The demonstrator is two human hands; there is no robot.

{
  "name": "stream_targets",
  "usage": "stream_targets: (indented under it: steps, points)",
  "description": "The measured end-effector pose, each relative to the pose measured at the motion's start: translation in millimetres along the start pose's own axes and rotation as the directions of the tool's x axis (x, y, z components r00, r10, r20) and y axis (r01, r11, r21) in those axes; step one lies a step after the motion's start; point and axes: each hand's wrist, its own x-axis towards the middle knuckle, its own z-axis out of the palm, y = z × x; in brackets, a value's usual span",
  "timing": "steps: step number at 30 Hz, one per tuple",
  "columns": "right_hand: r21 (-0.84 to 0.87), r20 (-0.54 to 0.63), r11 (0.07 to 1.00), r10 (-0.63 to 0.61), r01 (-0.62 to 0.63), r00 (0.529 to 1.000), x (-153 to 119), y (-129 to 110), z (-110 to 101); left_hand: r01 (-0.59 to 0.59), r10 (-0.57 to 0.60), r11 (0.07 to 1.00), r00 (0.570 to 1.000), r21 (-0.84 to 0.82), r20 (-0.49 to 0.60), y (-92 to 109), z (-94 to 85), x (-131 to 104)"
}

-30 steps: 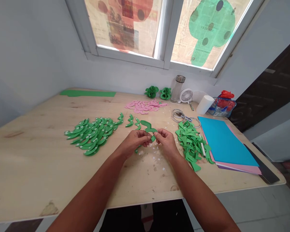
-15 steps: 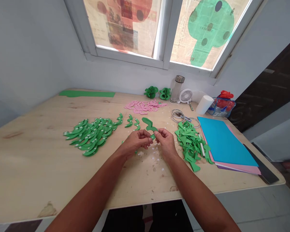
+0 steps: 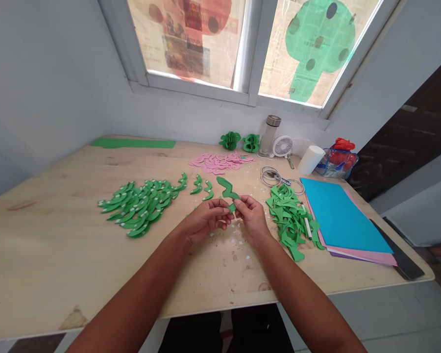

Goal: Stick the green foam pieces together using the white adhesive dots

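Between my hands is a wavy green foam strip [image 3: 228,189], its far end pointing up and away from me. My right hand [image 3: 253,215] pinches its near part between thumb and fingers. My left hand [image 3: 210,217] closes on the strip's lower end with thumb and fingertips. Just beyond my left hand lie a few loose wavy green pieces [image 3: 208,190] with white tabs. Farther left spreads a pile of similar curved green pieces [image 3: 143,203], also with white tabs. Tiny white scraps [image 3: 232,241] are scattered on the table beneath my hands.
Green offcuts [image 3: 286,215] with a white marker [image 3: 307,227] lie right, beside blue sheets [image 3: 345,215]. Tape rolls [image 3: 270,175], pink cutouts [image 3: 220,162], green paper balls [image 3: 230,140], a bottle [image 3: 270,135], a small fan [image 3: 282,146] and a white roll [image 3: 311,160] stand behind.
The held green strip has turned slightly and its upper part looks flatter toward me. My left hand has shifted a little; both hands keep hold of the strip.
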Motion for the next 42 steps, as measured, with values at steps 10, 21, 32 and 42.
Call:
stream_targets:
  steps: [10, 21, 32, 42]
  points:
    - [0.182, 0.035, 0.98, 0.081, -0.086, 0.996, 0.9, -2.1, -1.1, -0.04, 0.04, 0.999, 0.999, 0.02, -0.032, 3.7, 3.5, -2.4]
    - [-0.02, 0.015, 1.0, 0.0, 0.0, 1.0, 0.4, 0.8, 1.5, -0.214, 0.259, 0.96, 0.922, 0.179, -0.286, 5.6, 3.1, 2.5]
    - [-0.646, 0.136, 0.69, -0.319, 0.328, 0.938, -10.0, 2.1, 1.6, -0.294, 0.403, 0.907, 0.813, 0.301, -0.42, 1.7, 7.0, 4.8]
    - [-0.821, 0.13, 0.486, -0.352, 0.3, 0.927, -9.7, 4.3, -1.1, -0.288, 0.486, 0.823, 0.802, 0.489, -0.348, -2.6, 10.6, 5.2]
